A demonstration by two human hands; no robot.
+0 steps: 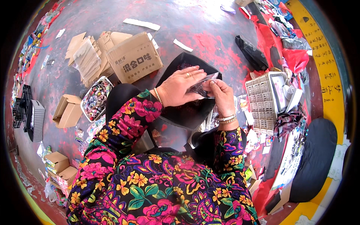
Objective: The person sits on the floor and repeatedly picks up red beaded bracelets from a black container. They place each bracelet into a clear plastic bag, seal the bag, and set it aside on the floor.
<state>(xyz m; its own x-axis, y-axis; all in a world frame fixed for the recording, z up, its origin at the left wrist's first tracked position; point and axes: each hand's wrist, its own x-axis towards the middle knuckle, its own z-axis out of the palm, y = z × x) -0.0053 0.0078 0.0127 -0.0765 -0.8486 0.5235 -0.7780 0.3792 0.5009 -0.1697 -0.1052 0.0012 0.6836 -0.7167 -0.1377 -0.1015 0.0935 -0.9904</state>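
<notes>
Together, the left hand (179, 89) and right hand (222, 98) pinch a small crinkly clear plastic bag (203, 87) above a floppy black bag (187, 112), beside a creased cardboard box (135, 57).

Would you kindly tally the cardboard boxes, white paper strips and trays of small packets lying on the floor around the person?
Cardboard boxes: 4, one large printed box, one open box, two small boxes at lower left
White paper strips: 2
Trays of small packets: 1
Total: 7
</notes>
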